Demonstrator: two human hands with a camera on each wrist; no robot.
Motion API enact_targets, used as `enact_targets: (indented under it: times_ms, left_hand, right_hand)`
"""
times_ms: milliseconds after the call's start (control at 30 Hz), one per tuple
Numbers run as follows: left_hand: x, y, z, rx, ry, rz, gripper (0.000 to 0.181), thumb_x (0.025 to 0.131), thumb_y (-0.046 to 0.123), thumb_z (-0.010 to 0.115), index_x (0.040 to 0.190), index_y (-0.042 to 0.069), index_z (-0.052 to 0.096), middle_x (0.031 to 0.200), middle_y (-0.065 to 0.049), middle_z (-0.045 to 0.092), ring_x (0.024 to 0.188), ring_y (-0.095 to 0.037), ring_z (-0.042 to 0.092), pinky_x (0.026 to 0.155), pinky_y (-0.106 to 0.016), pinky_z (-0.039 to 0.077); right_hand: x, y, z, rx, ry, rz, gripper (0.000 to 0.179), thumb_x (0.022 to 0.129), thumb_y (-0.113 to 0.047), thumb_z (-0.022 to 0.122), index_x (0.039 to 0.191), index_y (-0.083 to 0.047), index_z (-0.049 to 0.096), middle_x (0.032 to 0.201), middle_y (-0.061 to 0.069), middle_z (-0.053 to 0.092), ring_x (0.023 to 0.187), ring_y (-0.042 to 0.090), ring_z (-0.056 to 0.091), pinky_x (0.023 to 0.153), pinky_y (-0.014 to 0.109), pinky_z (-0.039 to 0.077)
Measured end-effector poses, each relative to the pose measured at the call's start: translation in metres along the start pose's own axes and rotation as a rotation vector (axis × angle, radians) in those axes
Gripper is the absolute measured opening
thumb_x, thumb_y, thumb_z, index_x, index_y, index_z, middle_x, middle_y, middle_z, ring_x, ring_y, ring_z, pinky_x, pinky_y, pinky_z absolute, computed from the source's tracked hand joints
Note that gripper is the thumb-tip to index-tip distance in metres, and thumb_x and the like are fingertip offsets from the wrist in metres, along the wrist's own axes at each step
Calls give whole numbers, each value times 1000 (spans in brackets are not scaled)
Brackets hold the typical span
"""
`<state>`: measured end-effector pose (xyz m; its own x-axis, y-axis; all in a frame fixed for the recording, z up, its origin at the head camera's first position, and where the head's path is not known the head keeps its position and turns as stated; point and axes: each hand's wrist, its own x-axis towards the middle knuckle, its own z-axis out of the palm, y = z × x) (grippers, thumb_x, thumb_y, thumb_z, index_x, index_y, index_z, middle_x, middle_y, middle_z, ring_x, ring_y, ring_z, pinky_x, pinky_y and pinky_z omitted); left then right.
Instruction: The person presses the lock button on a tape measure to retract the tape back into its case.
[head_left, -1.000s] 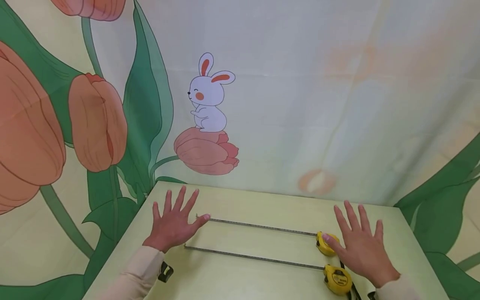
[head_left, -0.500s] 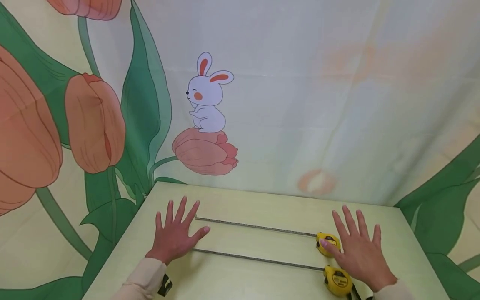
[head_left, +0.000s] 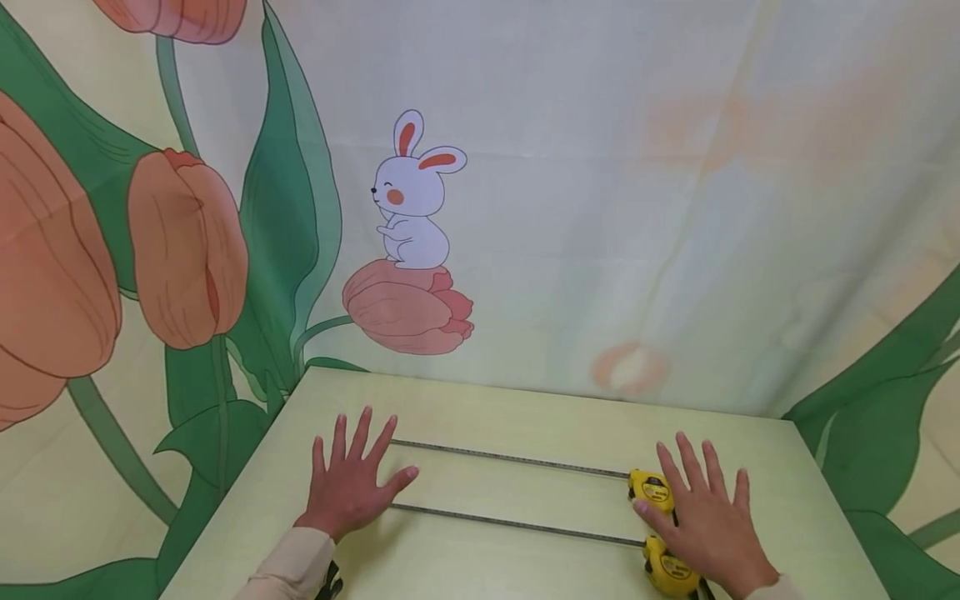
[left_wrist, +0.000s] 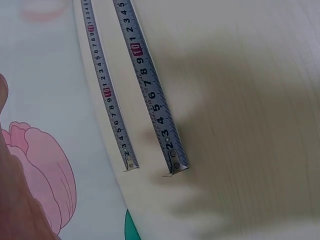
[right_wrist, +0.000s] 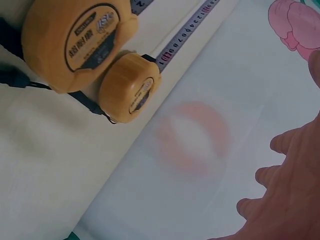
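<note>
Two yellow tape measures lie on the pale table with their blades drawn out to the left, side by side. The far tape measure (head_left: 654,490) and the near tape measure (head_left: 667,568) are partly covered by my right hand (head_left: 712,525), which hovers above them with fingers spread. Over the blades' hooked ends, my left hand (head_left: 348,487) hovers palm down, fingers spread, holding nothing. The left wrist view shows the near blade (left_wrist: 152,95) and the far blade (left_wrist: 107,92) ending in metal hooks. Black wrist straps hang from the cases in the right wrist view.
The pale table (head_left: 510,575) ends at a fabric backdrop (head_left: 540,250) printed with tulips and a white rabbit. A dark object (head_left: 330,582) shows beneath my left sleeve (head_left: 288,567).
Both hands have drawn slightly down toward me in the head view, fingers still spread. My right hand has also shifted a little left. The tapes still lie extended on the table.
</note>
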<state>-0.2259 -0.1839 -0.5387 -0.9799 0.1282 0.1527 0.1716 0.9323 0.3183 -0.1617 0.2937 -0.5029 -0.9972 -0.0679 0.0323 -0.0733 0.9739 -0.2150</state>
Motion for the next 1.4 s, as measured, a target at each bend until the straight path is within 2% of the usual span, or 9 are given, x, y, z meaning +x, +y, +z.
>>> enact_targets:
  times_ms: [267,533,767,933,1067,1233,1400]
  left_hand:
    - [-1,1,4,-6,-5,-3,89,93,75,51,166,28,29,177,-13,12,161,-50,3,121,-78,3]
    - [-2,-5,13,7,-3,-11,89,93,76,52,165,27,32,176,-15,16,160,-51,7,121,-78,6]
    - [-1,-20,37,2,12,17,92,91,78,53,163,22,37,174,-18,22,159,-51,13,121,-78,7]
    - [-6,-29,50,2,6,42,94,90,81,52,163,23,36,172,-18,25,158,-50,18,121,-77,11]
    - [-10,-35,55,-4,-35,31,94,90,80,53,162,21,38,171,-19,28,157,-50,20,121,-76,12]
    - [-12,-38,60,-21,-128,13,96,90,80,53,163,18,36,172,-20,26,157,-50,21,122,-76,13]
    - [-15,-39,57,-21,-237,-13,103,89,82,52,163,13,33,172,-20,27,157,-47,26,123,-75,17]
  right_hand:
    - [-1,4,14,13,-26,32,100,94,-79,48,165,-12,27,175,20,7,158,53,1,113,86,-6]
    - [1,8,31,29,-72,58,108,88,-89,43,165,-14,29,175,20,7,158,53,1,113,86,-10]
    - [-2,13,44,11,-134,79,107,88,-85,49,164,-12,31,174,22,9,157,54,3,114,86,-5]
    - [-5,20,58,-28,-201,116,113,83,-91,48,164,-13,31,174,22,11,157,54,6,115,85,1]
    - [-9,26,73,-23,-244,131,115,80,-94,46,162,-14,35,174,22,14,157,54,7,115,85,3]
    - [-13,33,88,-6,-279,125,115,80,-93,48,161,-13,37,173,22,18,157,55,9,116,85,5]
    - [-15,37,96,17,-337,125,117,77,-95,49,162,-16,36,174,19,18,158,54,9,116,85,3]
